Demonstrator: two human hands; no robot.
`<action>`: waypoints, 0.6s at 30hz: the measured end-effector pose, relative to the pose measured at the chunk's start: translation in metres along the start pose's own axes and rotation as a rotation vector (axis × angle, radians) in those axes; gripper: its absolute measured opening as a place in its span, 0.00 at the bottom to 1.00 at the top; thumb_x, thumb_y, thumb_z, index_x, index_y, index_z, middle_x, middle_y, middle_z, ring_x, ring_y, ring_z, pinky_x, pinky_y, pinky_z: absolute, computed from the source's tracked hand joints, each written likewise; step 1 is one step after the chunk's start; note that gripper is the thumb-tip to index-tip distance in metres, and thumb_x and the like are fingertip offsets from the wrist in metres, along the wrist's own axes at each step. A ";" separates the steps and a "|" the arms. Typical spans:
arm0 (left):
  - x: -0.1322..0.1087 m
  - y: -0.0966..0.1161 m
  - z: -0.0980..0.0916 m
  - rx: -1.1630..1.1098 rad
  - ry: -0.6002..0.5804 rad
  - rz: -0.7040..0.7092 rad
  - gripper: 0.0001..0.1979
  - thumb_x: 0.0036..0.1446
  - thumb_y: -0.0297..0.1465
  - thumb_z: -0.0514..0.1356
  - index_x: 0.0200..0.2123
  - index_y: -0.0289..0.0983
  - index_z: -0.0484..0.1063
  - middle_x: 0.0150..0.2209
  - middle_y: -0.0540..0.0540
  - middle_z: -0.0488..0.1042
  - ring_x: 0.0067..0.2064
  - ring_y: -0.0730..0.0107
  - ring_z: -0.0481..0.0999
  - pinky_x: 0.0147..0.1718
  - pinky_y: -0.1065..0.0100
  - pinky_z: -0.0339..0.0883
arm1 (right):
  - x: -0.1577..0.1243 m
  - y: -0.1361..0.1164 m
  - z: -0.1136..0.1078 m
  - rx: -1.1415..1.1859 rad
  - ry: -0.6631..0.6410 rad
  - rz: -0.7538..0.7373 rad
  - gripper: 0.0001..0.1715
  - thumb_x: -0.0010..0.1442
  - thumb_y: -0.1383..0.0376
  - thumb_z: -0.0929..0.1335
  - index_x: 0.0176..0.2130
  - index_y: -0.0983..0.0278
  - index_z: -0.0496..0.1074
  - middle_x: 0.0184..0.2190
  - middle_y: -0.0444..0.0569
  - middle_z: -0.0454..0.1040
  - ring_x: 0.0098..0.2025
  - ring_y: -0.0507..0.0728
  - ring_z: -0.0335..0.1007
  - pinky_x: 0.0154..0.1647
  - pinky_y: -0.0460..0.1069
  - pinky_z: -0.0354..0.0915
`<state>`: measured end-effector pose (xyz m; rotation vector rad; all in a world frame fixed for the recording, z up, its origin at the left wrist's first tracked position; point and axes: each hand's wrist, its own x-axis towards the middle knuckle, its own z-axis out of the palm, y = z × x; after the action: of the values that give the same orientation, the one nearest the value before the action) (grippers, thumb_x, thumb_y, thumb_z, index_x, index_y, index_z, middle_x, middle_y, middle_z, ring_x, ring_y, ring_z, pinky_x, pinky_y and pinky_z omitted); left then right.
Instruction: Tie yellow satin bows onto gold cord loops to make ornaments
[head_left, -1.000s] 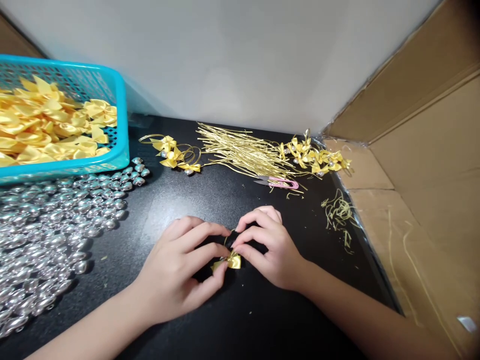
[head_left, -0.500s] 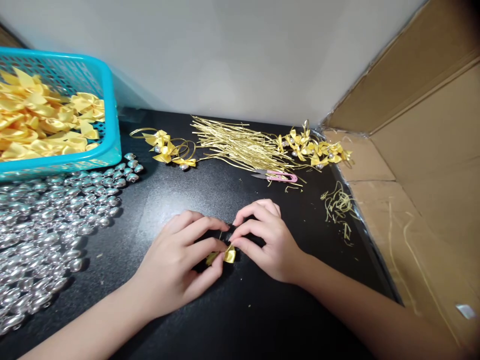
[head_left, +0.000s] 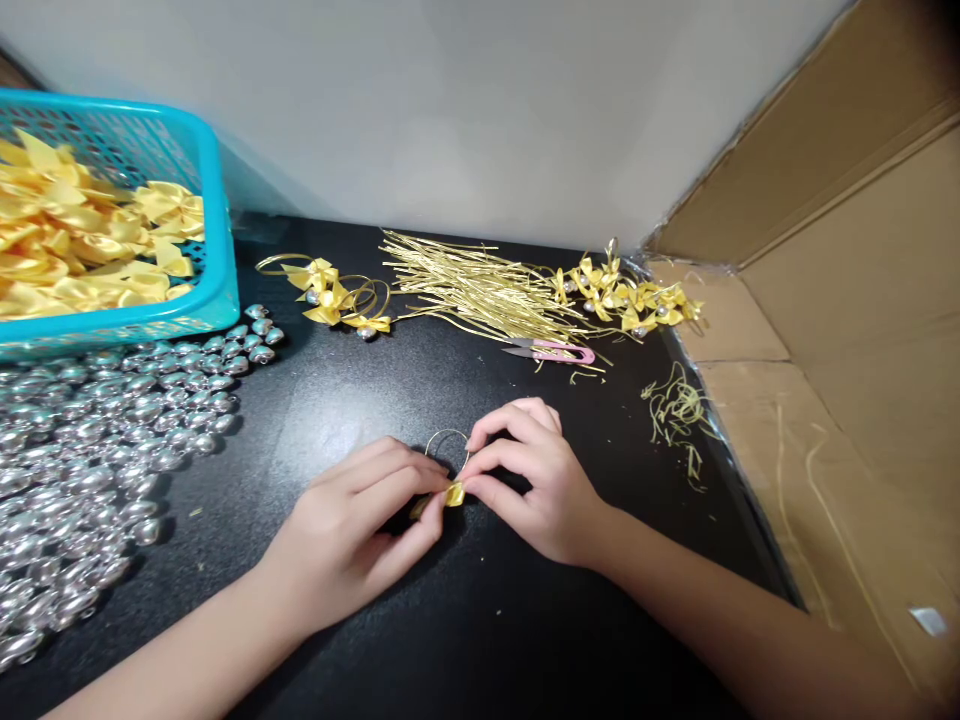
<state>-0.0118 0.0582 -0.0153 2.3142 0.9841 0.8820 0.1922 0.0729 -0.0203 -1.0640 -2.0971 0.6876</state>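
Observation:
Between my two hands is a yellow ribbon bow [head_left: 455,494], partly covered by fingers. My left hand [head_left: 360,525] pinches the bow from the left with thumb and fingertips. A thin gold cord loop [head_left: 447,432] rises from the bow and curves above the fingertips. My right hand [head_left: 536,480] is closed at the bow's right side, its thumb and index finger pinching the cord where it meets the bow. Whether a silver bead hangs on this bow is hidden by the fingers.
A turquoise basket [head_left: 217,220] of yellow bows [head_left: 82,235] stands at the left, with many silver beads [head_left: 112,430] before it. At the back lie gold cords [head_left: 480,285], pink thread snips [head_left: 551,351] and finished bows [head_left: 334,295]. Cord scraps [head_left: 679,410] lie right, beside cardboard [head_left: 862,300].
The gold loop now shows above the fingertips. My left hand's index and middle fingers have come down and together onto the bow. My right hand has barely moved.

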 end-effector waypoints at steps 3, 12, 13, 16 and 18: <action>-0.001 0.002 0.000 -0.015 0.010 -0.025 0.06 0.58 0.21 0.60 0.37 0.35 0.73 0.32 0.48 0.78 0.33 0.71 0.75 0.36 0.68 0.69 | -0.001 -0.002 -0.001 -0.001 0.056 0.014 0.05 0.60 0.68 0.69 0.38 0.61 0.76 0.38 0.46 0.75 0.45 0.56 0.67 0.49 0.54 0.58; 0.001 0.004 0.006 -0.104 0.064 -0.197 0.04 0.59 0.24 0.61 0.33 0.37 0.74 0.31 0.50 0.79 0.33 0.73 0.77 0.34 0.71 0.70 | -0.007 -0.013 0.007 -0.123 0.126 0.044 0.02 0.54 0.65 0.71 0.29 0.58 0.75 0.38 0.44 0.75 0.45 0.58 0.65 0.48 0.56 0.56; 0.002 0.004 0.007 -0.124 0.056 -0.232 0.04 0.59 0.25 0.61 0.32 0.38 0.75 0.31 0.51 0.79 0.33 0.73 0.77 0.34 0.71 0.70 | -0.007 -0.013 0.008 -0.130 0.129 0.064 0.03 0.54 0.65 0.71 0.29 0.59 0.75 0.38 0.44 0.75 0.45 0.58 0.65 0.48 0.56 0.56; 0.001 0.005 0.008 -0.164 0.048 -0.285 0.05 0.59 0.26 0.61 0.33 0.40 0.76 0.32 0.52 0.80 0.34 0.73 0.78 0.35 0.72 0.70 | -0.006 -0.013 0.009 -0.139 0.132 0.091 0.02 0.53 0.66 0.71 0.28 0.59 0.74 0.38 0.44 0.75 0.45 0.57 0.66 0.48 0.56 0.55; 0.000 0.005 0.008 -0.174 0.050 -0.292 0.05 0.59 0.26 0.61 0.32 0.40 0.76 0.32 0.53 0.80 0.34 0.73 0.78 0.35 0.72 0.70 | -0.007 -0.014 0.010 -0.152 0.133 0.098 0.02 0.52 0.67 0.71 0.28 0.59 0.74 0.38 0.44 0.75 0.45 0.57 0.66 0.48 0.56 0.54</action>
<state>-0.0036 0.0540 -0.0175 1.9506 1.1803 0.8694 0.1812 0.0584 -0.0191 -1.2685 -2.0186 0.4950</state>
